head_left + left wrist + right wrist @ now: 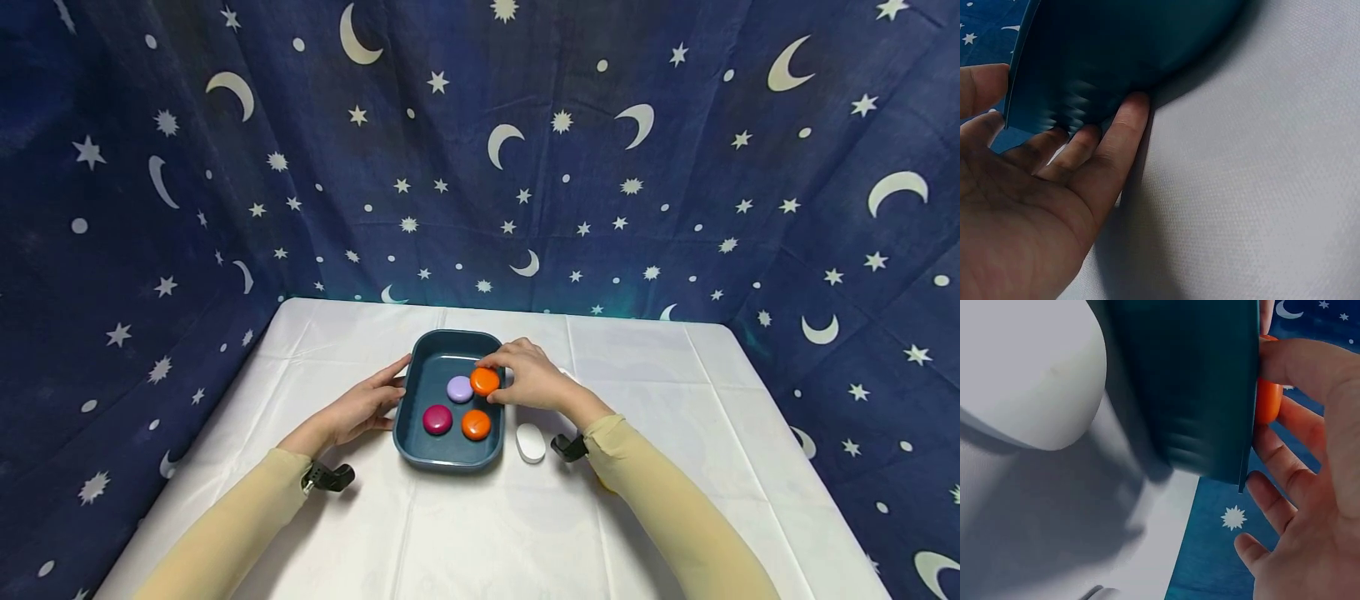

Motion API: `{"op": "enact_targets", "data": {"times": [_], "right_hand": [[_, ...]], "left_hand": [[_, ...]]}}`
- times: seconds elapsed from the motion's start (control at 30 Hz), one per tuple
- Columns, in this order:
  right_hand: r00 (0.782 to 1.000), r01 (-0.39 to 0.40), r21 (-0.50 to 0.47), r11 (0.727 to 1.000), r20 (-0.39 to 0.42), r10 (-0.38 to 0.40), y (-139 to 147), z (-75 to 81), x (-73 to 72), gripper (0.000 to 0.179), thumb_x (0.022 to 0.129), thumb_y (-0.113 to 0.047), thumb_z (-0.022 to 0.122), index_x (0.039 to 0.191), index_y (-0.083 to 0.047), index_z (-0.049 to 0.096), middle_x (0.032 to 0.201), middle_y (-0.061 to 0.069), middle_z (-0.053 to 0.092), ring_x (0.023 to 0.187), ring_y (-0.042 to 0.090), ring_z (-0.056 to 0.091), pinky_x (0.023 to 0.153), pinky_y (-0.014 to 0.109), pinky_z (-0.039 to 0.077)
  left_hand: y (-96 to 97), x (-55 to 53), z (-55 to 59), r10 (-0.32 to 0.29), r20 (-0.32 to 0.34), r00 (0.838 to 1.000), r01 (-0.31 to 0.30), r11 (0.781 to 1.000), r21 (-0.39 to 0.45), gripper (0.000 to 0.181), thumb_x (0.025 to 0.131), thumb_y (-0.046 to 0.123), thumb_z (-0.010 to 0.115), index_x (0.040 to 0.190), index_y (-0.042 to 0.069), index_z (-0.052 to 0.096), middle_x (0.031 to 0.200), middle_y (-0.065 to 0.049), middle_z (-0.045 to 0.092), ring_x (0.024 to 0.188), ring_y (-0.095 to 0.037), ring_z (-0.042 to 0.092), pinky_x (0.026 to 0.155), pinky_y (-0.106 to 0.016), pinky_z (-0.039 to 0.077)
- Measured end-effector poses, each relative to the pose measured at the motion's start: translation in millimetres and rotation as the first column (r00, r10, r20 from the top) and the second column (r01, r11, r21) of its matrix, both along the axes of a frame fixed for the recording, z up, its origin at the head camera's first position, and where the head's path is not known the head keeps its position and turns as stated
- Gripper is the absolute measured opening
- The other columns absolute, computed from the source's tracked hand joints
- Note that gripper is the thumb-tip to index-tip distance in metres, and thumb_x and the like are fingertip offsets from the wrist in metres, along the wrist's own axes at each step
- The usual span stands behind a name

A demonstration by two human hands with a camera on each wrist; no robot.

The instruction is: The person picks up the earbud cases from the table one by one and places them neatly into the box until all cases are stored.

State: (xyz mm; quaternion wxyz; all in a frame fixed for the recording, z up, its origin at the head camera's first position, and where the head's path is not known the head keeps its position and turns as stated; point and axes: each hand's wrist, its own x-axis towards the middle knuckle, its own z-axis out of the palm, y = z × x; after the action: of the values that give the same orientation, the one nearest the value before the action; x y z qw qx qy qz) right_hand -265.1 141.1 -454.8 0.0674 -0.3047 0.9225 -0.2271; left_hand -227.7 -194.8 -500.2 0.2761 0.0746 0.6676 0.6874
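A dark teal rectangular dish with rounded corners stands on the table. My left hand rests against its left wall, fingers extended, with the fingertips touching the outside in the left wrist view. Over the right rim, my right hand pinches a glossy round orange disc between thumb and fingers; the same orange disc shows past the dish wall in the right wrist view. Inside the dish lie a lilac disc, a dark pink disc and a second orange disc.
A white oval piece lies on the white tablecloth right of the dish. Partly hidden by the right arm are another white thing and a bit of something yellow. A starry blue curtain hangs behind the table.
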Motion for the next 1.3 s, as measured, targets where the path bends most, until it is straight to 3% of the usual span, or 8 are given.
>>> {"op": "enact_targets", "data": {"times": [0.17,0.37,0.73,1.03,1.3], "right_hand": [[0.999,0.030,-0.054,0.998,0.032,-0.029,7,3.4,2.1,0.061,0.084,-0.039,0.083,0.140,-0.025,0.065,0.132,-0.002,0.060,0.127,0.023,0.040,0.109,0.051,0.030],[0.998,0.067,-0.143,0.987,0.005,-0.067,31,10.8,6.8,0.054,0.087,-0.034,0.081,0.138,-0.022,0.066,0.123,-0.003,0.062,0.129,0.023,0.039,0.109,0.053,0.031],[0.989,0.147,-0.161,0.976,0.025,-0.145,88,20.6,24.1,0.049,0.090,-0.037,0.077,0.138,-0.030,0.065,0.137,-0.004,0.058,0.136,0.024,0.036,0.110,0.057,0.032],[0.978,0.209,-0.143,0.967,0.018,-0.209,126,0.7,30.2,0.054,0.089,-0.032,0.079,0.139,-0.018,0.065,0.133,0.003,0.062,0.133,0.031,0.039,0.106,0.058,0.035],[0.951,0.307,-0.093,0.947,0.054,-0.303,134,-23.0,23.2,0.063,0.085,-0.036,0.082,0.142,-0.016,0.062,0.134,0.006,0.064,0.129,0.034,0.043,0.104,0.058,0.037]], "left_hand": [[-0.4,-1.1,-0.8,0.000,-0.004,1.000,0.000,1.000,-0.007,0.068,0.107,0.015,0.048,0.165,0.031,0.018,0.166,-0.020,0.020,0.145,-0.040,0.032,0.087,-0.044,0.055],[0.8,-1.0,0.5,-0.002,-0.003,1.000,0.002,1.000,-0.012,0.067,0.107,0.015,0.047,0.165,0.032,0.018,0.165,-0.019,0.021,0.143,-0.038,0.036,0.086,-0.043,0.055],[0.2,0.2,4.4,0.020,-0.003,1.000,-0.020,0.999,-0.042,0.066,0.107,0.016,0.048,0.164,0.035,0.021,0.164,-0.018,0.025,0.142,-0.038,0.038,0.087,-0.044,0.055],[-1.6,1.6,4.4,0.027,-0.009,1.000,-0.028,0.998,-0.060,0.065,0.107,0.018,0.049,0.164,0.036,0.024,0.164,-0.019,0.025,0.146,-0.040,0.033,0.090,-0.047,0.054],[0.8,1.1,2.6,0.023,-0.007,1.000,-0.024,0.997,-0.075,0.064,0.108,0.020,0.050,0.163,0.039,0.024,0.166,-0.017,0.021,0.147,-0.040,0.031,0.088,-0.044,0.054]]}}
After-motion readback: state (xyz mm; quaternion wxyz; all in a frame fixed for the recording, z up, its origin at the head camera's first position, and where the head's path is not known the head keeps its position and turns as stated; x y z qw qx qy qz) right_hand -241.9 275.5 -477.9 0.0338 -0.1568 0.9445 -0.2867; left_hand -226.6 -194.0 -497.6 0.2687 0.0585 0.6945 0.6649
